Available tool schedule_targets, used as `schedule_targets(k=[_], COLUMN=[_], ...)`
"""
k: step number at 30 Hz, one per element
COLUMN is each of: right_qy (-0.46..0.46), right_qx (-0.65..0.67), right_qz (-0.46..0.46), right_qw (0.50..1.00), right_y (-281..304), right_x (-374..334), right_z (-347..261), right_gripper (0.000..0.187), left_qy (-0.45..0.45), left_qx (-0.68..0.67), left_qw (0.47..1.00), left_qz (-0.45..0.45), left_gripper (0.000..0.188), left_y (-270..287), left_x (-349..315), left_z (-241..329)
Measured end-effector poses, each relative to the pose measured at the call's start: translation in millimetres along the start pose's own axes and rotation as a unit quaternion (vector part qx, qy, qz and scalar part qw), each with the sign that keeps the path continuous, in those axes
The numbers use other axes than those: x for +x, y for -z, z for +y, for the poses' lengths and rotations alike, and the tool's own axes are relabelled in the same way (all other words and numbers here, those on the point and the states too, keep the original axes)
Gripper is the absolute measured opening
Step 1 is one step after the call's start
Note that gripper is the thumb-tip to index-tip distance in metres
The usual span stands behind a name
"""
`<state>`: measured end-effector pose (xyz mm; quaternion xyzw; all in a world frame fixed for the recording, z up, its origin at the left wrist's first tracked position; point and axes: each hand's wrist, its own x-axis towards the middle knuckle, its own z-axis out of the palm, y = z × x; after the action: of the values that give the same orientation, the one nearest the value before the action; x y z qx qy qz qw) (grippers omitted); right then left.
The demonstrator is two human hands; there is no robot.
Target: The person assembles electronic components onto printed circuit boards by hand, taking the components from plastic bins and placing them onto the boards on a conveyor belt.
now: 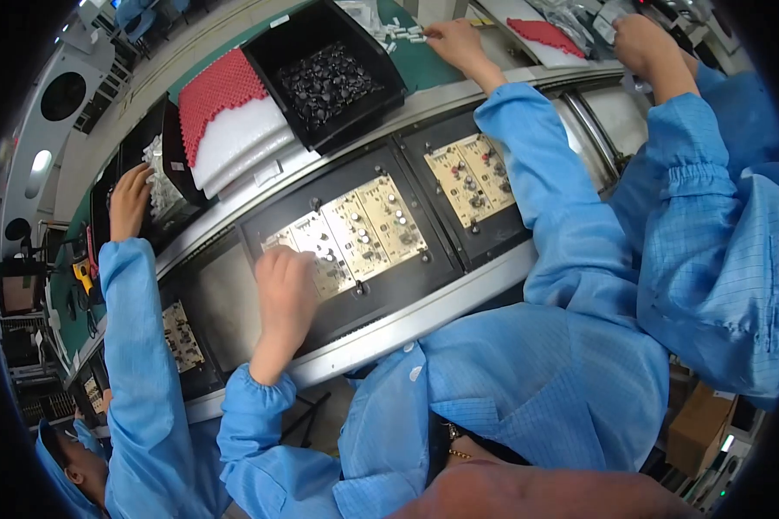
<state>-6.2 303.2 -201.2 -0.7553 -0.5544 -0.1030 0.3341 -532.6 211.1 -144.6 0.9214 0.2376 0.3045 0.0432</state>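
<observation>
My left hand (284,290) hovers over the left part of a row of tan circuit boards (361,227) in a black carrier (329,316). Its fingers are curled together, slightly blurred, and hide part of the boards; whatever they may hold is out of sight. Far ahead, my right arm stretches to a green mat (420,71). There my right hand (460,48) pinches at a scatter of small white parts (398,31), a white piece at its fingertips. Capacitors and other small components stand on the boards.
A black bin of small black parts (331,82) stands beyond the line, beside red foam (221,95) on white foam sheets (242,143). Another carrier with boards (469,183) lies to the right. Co-workers' hands (130,201) (647,52) reach in from both sides. A metal rail (407,322) runs in front.
</observation>
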Motion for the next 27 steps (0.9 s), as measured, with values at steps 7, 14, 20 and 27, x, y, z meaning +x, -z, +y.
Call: schedule_targets(k=[7,14,20,27], right_qy=[0.058,0.067,0.262,0.029], right_qx=[-0.144,-0.073,0.016,0.11], right_qz=[-0.027,-0.065,0.028,-0.086], right_qw=[0.988,0.993,0.965,0.99], right_y=[-41.9,-52.9,-14.1,69.5], right_x=[10.0,20.4,1.7,-76.4], right_z=[1.4,38.4,-4.6,-34.1], right_gripper=[0.026,0.02,0.016,0.016], left_qy=[0.055,0.084,0.121,0.085], left_qx=[-0.028,-0.102,-0.177,-0.192], left_qw=[0.997,0.989,0.974,0.975], left_qz=[-0.036,-0.059,-0.074,-0.07], left_gripper=[0.018,0.013,0.01,0.013], left_y=[5.8,-5.1,0.0,-9.9], left_x=[-6.0,3.5,8.7,0.3], left_z=[-3.4,-1.9,-4.3,4.1])
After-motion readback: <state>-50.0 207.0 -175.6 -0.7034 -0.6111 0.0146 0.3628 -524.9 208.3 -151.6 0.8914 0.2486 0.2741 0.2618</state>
